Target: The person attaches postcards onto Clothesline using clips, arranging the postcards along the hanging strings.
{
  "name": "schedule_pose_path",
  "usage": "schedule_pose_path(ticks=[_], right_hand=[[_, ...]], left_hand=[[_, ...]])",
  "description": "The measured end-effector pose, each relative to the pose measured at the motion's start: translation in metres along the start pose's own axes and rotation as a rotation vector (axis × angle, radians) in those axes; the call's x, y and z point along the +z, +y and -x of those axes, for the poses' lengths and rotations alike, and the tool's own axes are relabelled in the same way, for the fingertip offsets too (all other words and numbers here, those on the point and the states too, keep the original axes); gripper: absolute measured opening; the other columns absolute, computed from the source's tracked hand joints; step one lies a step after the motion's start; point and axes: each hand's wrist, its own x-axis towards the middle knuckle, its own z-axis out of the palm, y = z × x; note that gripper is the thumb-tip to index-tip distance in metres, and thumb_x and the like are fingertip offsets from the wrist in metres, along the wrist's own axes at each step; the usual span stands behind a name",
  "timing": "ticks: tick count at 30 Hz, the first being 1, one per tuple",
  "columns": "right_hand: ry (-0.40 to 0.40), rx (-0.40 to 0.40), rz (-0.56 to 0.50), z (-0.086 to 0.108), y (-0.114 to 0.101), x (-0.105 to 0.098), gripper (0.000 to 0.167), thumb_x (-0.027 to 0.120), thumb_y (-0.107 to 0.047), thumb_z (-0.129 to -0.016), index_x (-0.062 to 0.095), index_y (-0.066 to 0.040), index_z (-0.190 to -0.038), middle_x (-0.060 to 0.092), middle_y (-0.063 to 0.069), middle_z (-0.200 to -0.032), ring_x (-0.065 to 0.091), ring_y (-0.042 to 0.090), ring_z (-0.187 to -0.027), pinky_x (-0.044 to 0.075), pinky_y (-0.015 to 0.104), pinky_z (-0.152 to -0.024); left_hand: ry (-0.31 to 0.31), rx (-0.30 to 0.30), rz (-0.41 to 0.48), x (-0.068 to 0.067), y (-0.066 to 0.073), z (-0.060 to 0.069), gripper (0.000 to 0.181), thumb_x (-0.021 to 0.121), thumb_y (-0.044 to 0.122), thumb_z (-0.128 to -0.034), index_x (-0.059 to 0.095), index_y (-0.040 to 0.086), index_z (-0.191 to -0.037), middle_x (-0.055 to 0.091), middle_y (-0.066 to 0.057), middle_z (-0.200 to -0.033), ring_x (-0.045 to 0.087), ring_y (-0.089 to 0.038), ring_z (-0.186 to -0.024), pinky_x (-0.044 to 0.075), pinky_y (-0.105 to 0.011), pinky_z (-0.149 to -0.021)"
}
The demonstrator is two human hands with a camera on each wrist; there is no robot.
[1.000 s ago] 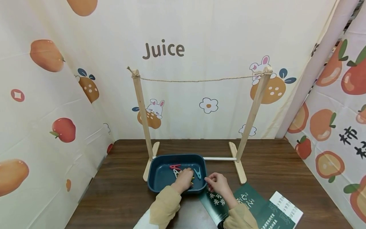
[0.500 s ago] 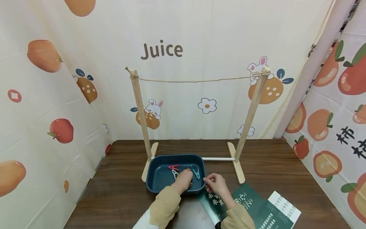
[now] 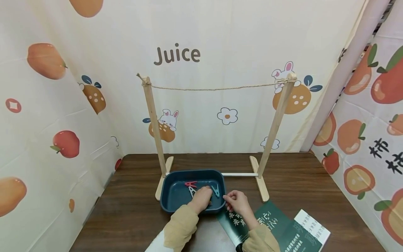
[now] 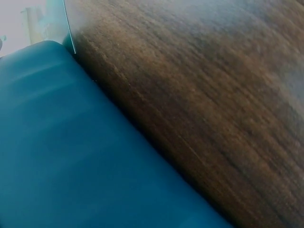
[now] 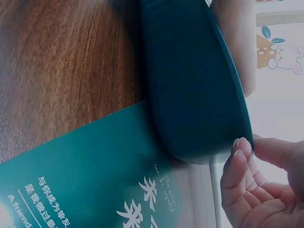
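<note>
In the head view, a dark blue tray (image 3: 174, 201) holds a red clip (image 3: 190, 183), a white clip (image 3: 191, 191) and a teal clip (image 3: 215, 190). The left hand (image 3: 200, 200) reaches down inside, between the white and teal clips; its fingertips and whatever lies under them are hidden. At the tray's right rim, the right hand (image 3: 238, 203) pinches the edge. The right wrist view shows this right hand (image 5: 266, 183) with thumb and fingertips on the rim of the tray (image 5: 190, 85). Only the tray's outer wall (image 4: 71, 142) fills the left wrist view, without the hand.
Behind the tray stands a wooden frame (image 3: 276, 131) with a rope (image 3: 214, 89) tied between its posts and a white bar (image 3: 239, 174) low down. Green printed sheets (image 3: 277, 220) lie at the right, partly under the right forearm. A fruit-patterned curtain (image 3: 189, 31) hangs behind.
The head view has shifted slightly, so the scene sits a little further left. Both hands keep nearly the same places at the tray; less yellow shows beside the left hand.
</note>
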Motion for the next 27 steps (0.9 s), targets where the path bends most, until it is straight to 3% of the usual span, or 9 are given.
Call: schedule_pose_path(ticks=[10, 18, 27], right_hand=[[0.020, -0.004, -0.006, -0.002, 0.005, 0.002, 0.016, 0.059, -0.011, -0.084, 0.054, 0.003, -0.077, 0.055, 0.003, -0.054, 0.051, 0.010, -0.042, 0.049, 0.032, -0.044], [0.053, 0.002, 0.004, 0.001, 0.005, 0.005, 0.017, 0.060, -0.012, -0.084, 0.055, 0.003, -0.079, 0.055, 0.003, -0.055, 0.052, 0.012, -0.043, 0.048, 0.030, -0.043], [0.097, -0.019, 0.015, 0.003, 0.009, 0.005, 0.019, 0.060, -0.016, -0.085, 0.056, 0.002, -0.079, 0.054, 0.002, -0.054, 0.052, 0.012, -0.044, 0.047, 0.026, -0.043]], left_hand=[[0.030, -0.013, 0.055, -0.002, -0.002, 0.004, 0.013, 0.073, 0.010, -0.0710, 0.064, 0.005, -0.078, 0.053, -0.002, -0.075, 0.050, -0.013, -0.066, 0.047, -0.027, -0.061], [0.033, -0.096, 0.185, -0.010, -0.002, 0.011, 0.023, 0.071, 0.011, -0.0737, 0.064, 0.000, -0.093, 0.057, -0.006, -0.085, 0.053, -0.015, -0.074, 0.049, -0.032, -0.071], [0.169, -0.153, 0.345, -0.016, -0.003, 0.021, 0.028, 0.073, 0.012, -0.0731, 0.063, -0.001, -0.096, 0.058, -0.009, -0.091, 0.055, -0.019, -0.081, 0.049, -0.035, -0.074]])
